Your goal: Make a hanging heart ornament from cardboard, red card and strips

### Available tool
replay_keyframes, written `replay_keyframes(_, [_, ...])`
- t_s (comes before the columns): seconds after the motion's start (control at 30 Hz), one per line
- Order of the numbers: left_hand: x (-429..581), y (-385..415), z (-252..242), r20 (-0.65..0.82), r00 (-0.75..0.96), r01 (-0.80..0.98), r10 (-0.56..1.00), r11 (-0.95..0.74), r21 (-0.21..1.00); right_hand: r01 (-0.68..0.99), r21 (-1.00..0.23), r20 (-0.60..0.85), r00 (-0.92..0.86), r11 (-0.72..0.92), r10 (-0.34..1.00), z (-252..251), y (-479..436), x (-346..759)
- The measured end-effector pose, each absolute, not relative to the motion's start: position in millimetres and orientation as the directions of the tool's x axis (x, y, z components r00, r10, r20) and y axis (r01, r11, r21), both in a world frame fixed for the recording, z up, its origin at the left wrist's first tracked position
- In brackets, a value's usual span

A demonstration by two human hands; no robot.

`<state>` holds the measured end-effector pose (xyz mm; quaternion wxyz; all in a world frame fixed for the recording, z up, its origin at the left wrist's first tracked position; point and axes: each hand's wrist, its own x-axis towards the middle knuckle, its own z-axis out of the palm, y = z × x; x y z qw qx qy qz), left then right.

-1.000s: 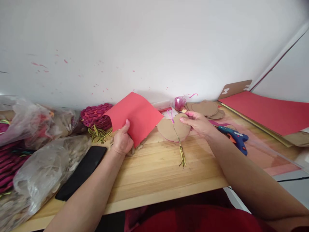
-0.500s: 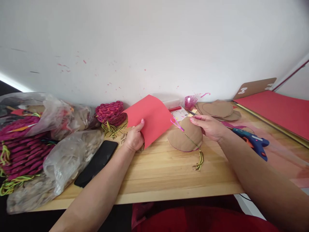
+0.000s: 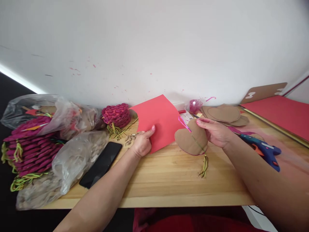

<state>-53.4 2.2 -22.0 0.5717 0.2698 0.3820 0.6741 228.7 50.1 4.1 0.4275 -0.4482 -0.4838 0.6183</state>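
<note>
My left hand [image 3: 143, 143] pinches the lower left edge of a red paper sheet [image 3: 159, 120], which stands tilted above the wooden table [image 3: 169, 180]. My right hand [image 3: 214, 132] grips a brown cardboard heart [image 3: 191, 140] by its right side and holds it lifted just off the table. A pink loop sticks out at the heart's top and a green-yellow tassel [image 3: 204, 166] hangs from its bottom tip. The heart is right beside the red sheet, close to its right edge.
A black phone [image 3: 101, 164] lies left of my left arm. Plastic bags [image 3: 70, 161] and magenta woven pieces [image 3: 29, 148] crowd the left end. A blue glue gun [image 3: 264, 149], stacked cardboard hearts [image 3: 224, 114], a pink cup [image 3: 195, 105] and red sheets [image 3: 280, 112] lie at the right.
The view has swung left. My right hand lifted the cardboard heart off the table and tilted it upright. My left hand kept its hold on the red sheet.
</note>
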Motion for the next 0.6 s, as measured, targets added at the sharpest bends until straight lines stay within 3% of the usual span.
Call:
replay_keyframes(0.17, [-52.1, 1.6, -24.0, -0.091, -0.157, -0.585, 0.983, -0.019, 0.811, -0.182, -0.935, -0.274, -0.177, -0.305, 0.945, 7.8, 46.8, 223.7])
replay_keyframes(0.37, [-48.0, -2.3, -18.4, -0.091, -0.102, -0.6, 0.991, 0.012, 0.8, -0.079, -0.969, -0.211, -0.218, -0.232, 0.953, 5.0, 43.1, 221.0])
replay_keyframes(0.6, [-46.3, -3.8, -17.1, -0.124, -0.13, -0.592, 0.984, 0.023, 0.805, -0.128, -0.975, -0.151, -0.224, -0.182, 0.963, 11.3, 38.3, 215.8])
